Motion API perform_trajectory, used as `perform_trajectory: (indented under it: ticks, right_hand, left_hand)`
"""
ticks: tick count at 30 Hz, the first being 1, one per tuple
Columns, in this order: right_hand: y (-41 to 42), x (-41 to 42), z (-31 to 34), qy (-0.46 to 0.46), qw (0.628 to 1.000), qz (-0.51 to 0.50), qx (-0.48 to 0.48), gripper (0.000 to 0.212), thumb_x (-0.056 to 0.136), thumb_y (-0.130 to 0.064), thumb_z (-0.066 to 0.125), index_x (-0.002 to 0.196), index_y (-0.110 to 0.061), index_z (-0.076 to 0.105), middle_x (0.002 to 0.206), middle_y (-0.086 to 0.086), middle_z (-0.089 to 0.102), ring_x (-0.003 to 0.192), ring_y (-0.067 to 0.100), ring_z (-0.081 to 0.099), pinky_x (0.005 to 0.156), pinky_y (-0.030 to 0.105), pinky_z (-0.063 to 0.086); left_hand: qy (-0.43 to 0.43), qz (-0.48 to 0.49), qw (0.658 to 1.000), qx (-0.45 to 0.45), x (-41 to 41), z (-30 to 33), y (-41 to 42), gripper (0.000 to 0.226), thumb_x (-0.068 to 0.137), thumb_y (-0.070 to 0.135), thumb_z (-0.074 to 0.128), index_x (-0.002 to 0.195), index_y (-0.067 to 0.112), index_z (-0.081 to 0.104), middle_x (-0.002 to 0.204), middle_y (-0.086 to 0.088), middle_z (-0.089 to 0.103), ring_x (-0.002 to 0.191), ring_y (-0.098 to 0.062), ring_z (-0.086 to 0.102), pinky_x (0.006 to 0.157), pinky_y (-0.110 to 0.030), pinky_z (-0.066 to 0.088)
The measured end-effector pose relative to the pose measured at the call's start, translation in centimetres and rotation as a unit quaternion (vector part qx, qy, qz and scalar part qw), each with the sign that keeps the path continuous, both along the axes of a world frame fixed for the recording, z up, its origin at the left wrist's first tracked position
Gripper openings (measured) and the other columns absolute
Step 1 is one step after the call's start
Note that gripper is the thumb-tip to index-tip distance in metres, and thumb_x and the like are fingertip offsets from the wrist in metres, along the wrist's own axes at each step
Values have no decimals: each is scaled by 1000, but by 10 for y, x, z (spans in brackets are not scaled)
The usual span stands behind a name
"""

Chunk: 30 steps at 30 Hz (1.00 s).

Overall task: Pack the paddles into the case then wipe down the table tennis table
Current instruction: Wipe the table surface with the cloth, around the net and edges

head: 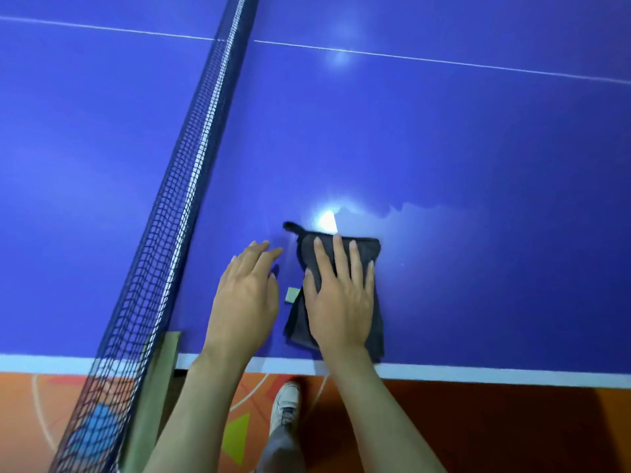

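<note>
One net [191, 158] stands left of cloth [341, 295].

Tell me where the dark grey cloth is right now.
The dark grey folded cloth lies on the blue table near its front edge, under the flat right hand, right of the net.

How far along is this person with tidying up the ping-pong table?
No paddles or case are in view, so packing cannot be judged. Wiping is in hand: the right hand presses a folded dark cloth flat on the blue table near the net, while the left hand hovers open beside it. A damp sheen beyond the cloth suggests that patch is wiped; most of the surface looks dry.
</note>
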State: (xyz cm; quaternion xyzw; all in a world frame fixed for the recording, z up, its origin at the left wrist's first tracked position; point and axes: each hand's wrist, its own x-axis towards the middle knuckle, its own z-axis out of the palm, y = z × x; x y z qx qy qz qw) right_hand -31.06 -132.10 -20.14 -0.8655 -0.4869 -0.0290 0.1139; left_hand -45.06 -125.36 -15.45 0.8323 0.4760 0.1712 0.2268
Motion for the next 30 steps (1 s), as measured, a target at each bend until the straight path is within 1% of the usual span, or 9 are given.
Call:
perform_trajectory:
  ticks: [3, 6, 9, 13, 16, 20, 23, 25, 30]
  right_hand:
    - [53, 38, 1, -5, 1000, -13, 22, 54, 105, -47, 39, 157, -32, 45, 168, 0, 36, 157, 26, 27, 127, 54, 22]
    - [100, 75, -1, -10, 999, -18, 30, 54, 105, -47, 38, 156, -32, 48, 167, 0, 39, 156, 26, 29, 127, 54, 22]
    - [139, 107, -3, -9, 999, -13, 43, 54, 104, -46, 38, 155, -31, 49, 165, 1, 41, 155, 26, 31, 127, 55, 23]
    - [168, 133, -2, 5, 999, -15, 51, 55, 104, -47, 38, 155, -31, 50, 165, 1, 42, 155, 26, 32, 126, 56, 24]
    - [169, 135, 0, 1, 999, -7, 47, 55, 104, -47, 37, 155, -30, 49, 165, 2, 42, 155, 27, 33, 126, 56, 25]
    - [123, 121, -1, 0, 999, 1, 45, 55, 105, -45, 37, 156, -28, 48, 166, 3, 41, 155, 27, 32, 126, 55, 26]
    - [63, 103, 0, 3, 999, 0, 47, 55, 105, -45, 38, 156, -27, 49, 165, 4, 42, 155, 28, 33, 125, 54, 27]
    - [20, 89, 2, 4, 999, 3, 31, 56, 105, -46, 35, 157, -27, 48, 165, 4, 41, 155, 30, 32, 124, 55, 28]
    - [-86, 54, 4, 17, 1000, -17, 0, 59, 106, -49, 31, 160, -28, 42, 168, 3, 36, 157, 29, 28, 124, 56, 29]
  left_hand:
    - [-11, -5, 1000, -7, 9, -4, 15, 46, 96, -5, 56, 140, 7, 59, 147, -10, 56, 143, -30, 46, 113, -57, 42]
    - [-27, -1, 1000, -16, 19, -9, 32, 48, 95, -8, 54, 140, 9, 58, 146, -5, 55, 145, -25, 44, 114, -54, 41]
    - [-28, 11, 999, -12, 31, -14, 44, 47, 94, -9, 56, 137, 8, 61, 148, -6, 55, 142, -26, 47, 113, -54, 42]
    - [-24, 76, 997, -13, 44, -15, 40, 38, 95, -5, 57, 131, 6, 64, 147, -11, 55, 135, -33, 53, 108, -56, 46]
    - [-23, 71, 997, -7, 51, -12, 32, 38, 95, -4, 57, 131, 6, 64, 146, -10, 56, 136, -32, 52, 108, -55, 45]
    - [-28, 45, 999, 1, 54, -6, 14, 40, 95, -3, 59, 133, 7, 64, 147, -10, 56, 139, -30, 49, 110, -56, 44]
    - [-20, 34, 999, 10, 52, -7, -11, 39, 95, -3, 59, 133, 7, 63, 146, -12, 56, 140, -31, 48, 111, -57, 44]
    - [-15, 27, 999, 20, 50, -7, -32, 37, 94, -3, 59, 130, 6, 65, 145, -13, 56, 139, -33, 49, 109, -58, 44]
    - [-14, 22, 1000, 16, 51, 8, -86, 34, 95, 0, 61, 128, 7, 66, 146, -14, 55, 136, -35, 51, 106, -58, 46]
